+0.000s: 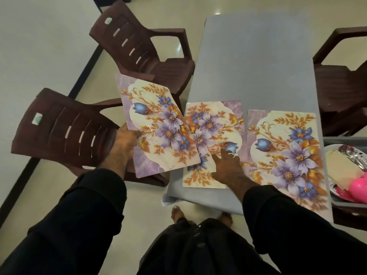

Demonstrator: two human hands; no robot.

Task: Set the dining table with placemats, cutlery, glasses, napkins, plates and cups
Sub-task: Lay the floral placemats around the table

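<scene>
Pale tiled floor [49, 46]; long bench [258, 66] under a grey-blue cloth, far half bare.

Seating: brown plastic chairs, two at the left [65, 132] [143, 44], one at the right [341, 80].

Mats, floral, three in view.
- Right mat [288, 155]: flat on the bench at the near right, its near edge hidden by the right sleeve.
- Middle mat [214, 132]: flat on the bench just beside the right mat; its left edge is overlapped by the held mat.
- Held mat [158, 124]: off the bench's left edge, above the chairs, tilted.

Hands.
- Left hand [125, 143]: pinched on the held mat at its near-left edge, thumb on top.
- Right hand [228, 167]: fingers spread, palm down, pressed on the middle mat, gripping nothing.

Handling, judged: mats look thin, light, semi-stiff and glossy. The held one stays almost flat from a one-edge grip. Likely to slide on cloth, so a flat palm steadies it. Take by an edge or corner, thumb above.

Container: grey tray [345, 201] at the right edge, on something dark and apart from the bench. It holds shiny plates [349, 151], a cream folded item, perhaps napkins [343, 169], and pink pieces [359, 187], possibly cups. Remaining contents are out of frame.
</scene>
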